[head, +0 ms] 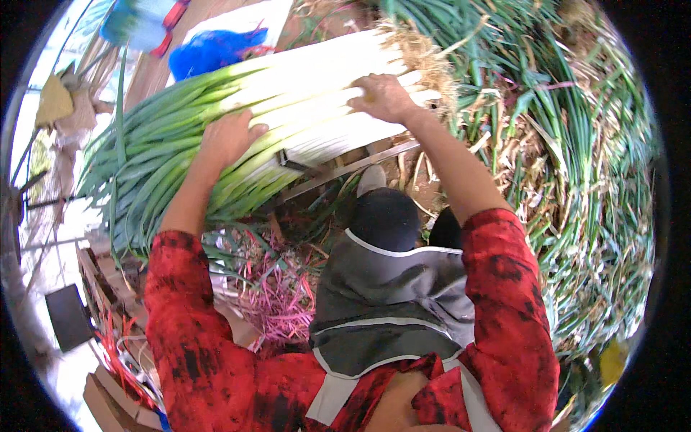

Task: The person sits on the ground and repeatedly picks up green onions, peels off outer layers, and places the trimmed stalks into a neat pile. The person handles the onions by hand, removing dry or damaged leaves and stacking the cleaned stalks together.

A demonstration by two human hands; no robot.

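Observation:
A broad layer of Welsh onions (318, 81) lies before me on a low rack (345, 170). Their white stalks and trimmed-looking roots (426, 65) point right, and the green leaves (156, 140) spread left. My left hand (229, 137) rests on the pale green part of the stalks, thumb apart; whether it grips any is unclear. Near the root end, my right hand (383, 98) has its fingers curled over a few white stalks. A dark metal bracket (294, 162) stands at the near edge of the layer.
Loose green onions (572, 146) and dry leaf litter (507, 140) heap up on the right. Pink plastic ties (280, 308) lie below left, beside my apron (394, 291). A blue plastic bag (213, 51) sits beyond the onions, with cardboard (116, 399) at lower left.

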